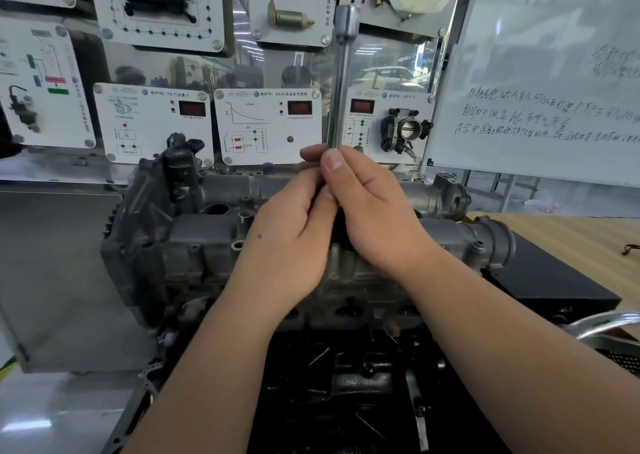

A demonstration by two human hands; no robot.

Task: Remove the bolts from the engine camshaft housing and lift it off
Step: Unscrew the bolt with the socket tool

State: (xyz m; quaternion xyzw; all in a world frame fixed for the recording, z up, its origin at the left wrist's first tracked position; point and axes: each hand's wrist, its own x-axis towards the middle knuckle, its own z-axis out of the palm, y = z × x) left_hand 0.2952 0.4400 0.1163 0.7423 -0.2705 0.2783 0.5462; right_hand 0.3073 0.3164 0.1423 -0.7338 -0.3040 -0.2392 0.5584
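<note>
over one camshaft housing (214, 242) – left hand (291, 242), right hand (374, 218) grip one wrench (341, 86)

Above the grey camshaft housing (207, 242), the left hand (287, 242) and right hand (377, 218) meet, fingers (332, 160) curled round the lower end of an upright chrome wrench handle (341, 86).
</note>
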